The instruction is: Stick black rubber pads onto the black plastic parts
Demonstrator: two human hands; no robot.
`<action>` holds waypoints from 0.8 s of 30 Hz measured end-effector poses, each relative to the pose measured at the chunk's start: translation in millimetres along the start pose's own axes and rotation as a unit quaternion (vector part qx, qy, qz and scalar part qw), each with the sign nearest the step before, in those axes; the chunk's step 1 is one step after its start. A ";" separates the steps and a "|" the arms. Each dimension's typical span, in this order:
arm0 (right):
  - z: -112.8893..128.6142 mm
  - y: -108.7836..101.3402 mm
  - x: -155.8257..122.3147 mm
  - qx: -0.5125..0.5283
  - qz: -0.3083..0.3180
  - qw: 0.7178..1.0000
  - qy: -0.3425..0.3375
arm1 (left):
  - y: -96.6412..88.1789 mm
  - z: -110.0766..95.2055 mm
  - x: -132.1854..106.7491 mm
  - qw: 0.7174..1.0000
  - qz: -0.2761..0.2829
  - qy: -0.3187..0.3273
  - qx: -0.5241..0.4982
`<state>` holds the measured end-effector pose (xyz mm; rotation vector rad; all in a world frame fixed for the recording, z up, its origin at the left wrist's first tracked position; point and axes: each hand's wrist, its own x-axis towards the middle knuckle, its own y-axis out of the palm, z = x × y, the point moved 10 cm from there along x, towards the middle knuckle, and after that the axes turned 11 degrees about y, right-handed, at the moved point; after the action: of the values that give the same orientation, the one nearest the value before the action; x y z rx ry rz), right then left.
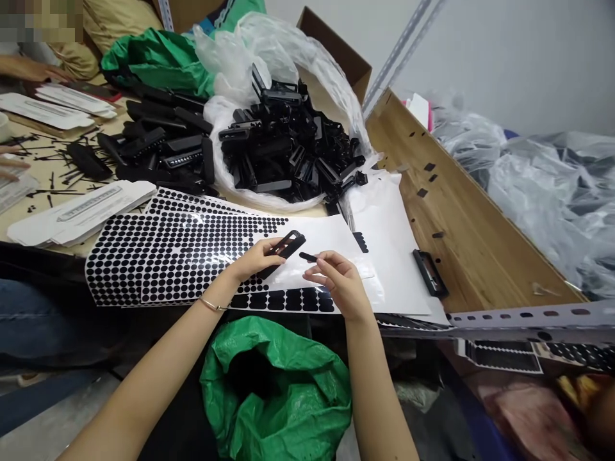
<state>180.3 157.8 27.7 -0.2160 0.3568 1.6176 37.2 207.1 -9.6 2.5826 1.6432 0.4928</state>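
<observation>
Left hand point(258, 258): closed around the near end of a black rectangular plastic frame point(295, 246), tilted above the paper; probably light, stiff and slightly slick, best taken by its long outer edges.
Right hand point(340, 279): thumb and fingertips pinched on one end of a small flat black strip point(307, 257), just beside the frame, not touching; likely very light and bendable (perhaps tacky, though I cannot tell), best held by the end.
Dotted sheets: glossy white sheets with round black dots point(182, 256), under the left wrist.
Bagged heap: black plastic pieces point(273, 147), beyond both hands.
</observation>
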 end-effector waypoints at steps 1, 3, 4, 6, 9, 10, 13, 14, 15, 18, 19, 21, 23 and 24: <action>-0.6 -2.0 2.5 0.010 -0.006 1.000 0.000 | 0.4 -0.4 0.1 1.000 0.001 -0.003 -0.001; 1.0 -7.4 6.1 0.016 -0.023 1.000 -0.014 | -2.9 0.0 0.1 1.000 -0.018 -0.010 -0.018; 2.5 -9.2 7.5 0.013 -0.031 0.999 -0.023 | -3.9 0.6 -0.1 0.999 -0.025 -0.015 -0.029; 5.1 -9.3 10.4 0.006 -0.037 0.999 -0.039 | -1.8 2.2 -0.9 0.998 -0.017 -0.029 -0.044; 6.9 -3.7 15.2 0.016 -0.037 0.997 -0.060 | 6.2 1.3 -1.8 0.998 0.023 -0.036 -0.045; 6.9 -1.3 16.7 0.024 -0.038 0.997 -0.067 | 8.0 0.2 -1.7 0.998 0.032 -0.032 -0.043; 5.6 5.8 20.2 0.040 -0.042 0.995 -0.087 | 10.3 -2.1 -0.5 0.998 0.043 -0.018 -0.032; 5.1 7.7 20.6 0.041 -0.045 0.993 -0.096 | 10.5 -2.2 0.1 0.998 0.044 -0.014 -0.029; 4.4 9.4 20.8 0.040 -0.050 0.992 -0.105 | 10.5 -2.1 0.6 0.999 0.043 -0.012 -0.028; 1.4 12.6 20.2 0.034 -0.068 0.989 -0.128 | 9.4 -0.7 1.7 0.999 0.033 -0.012 -0.032; 0.0 13.3 20.0 0.031 -0.074 0.988 -0.132 | 8.9 -0.3 2.0 0.999 0.029 -0.013 -0.035; -2.2 14.1 20.0 0.024 -0.083 0.987 -0.135 | 8.7 0.1 2.2 0.999 0.024 -0.016 -0.041; -2.9 14.0 20.2 0.017 -0.092 0.986 -0.139 | 9.1 0.3 2.3 0.999 0.025 -0.018 -0.045; -2.8 13.9 20.4 0.014 -0.095 0.985 -0.141 | 9.1 0.4 2.3 0.998 0.024 -0.019 -0.047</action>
<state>164.7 175.1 19.3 0.0029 0.1358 1.4292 46.2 205.3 -7.7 2.5532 1.5127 0.5074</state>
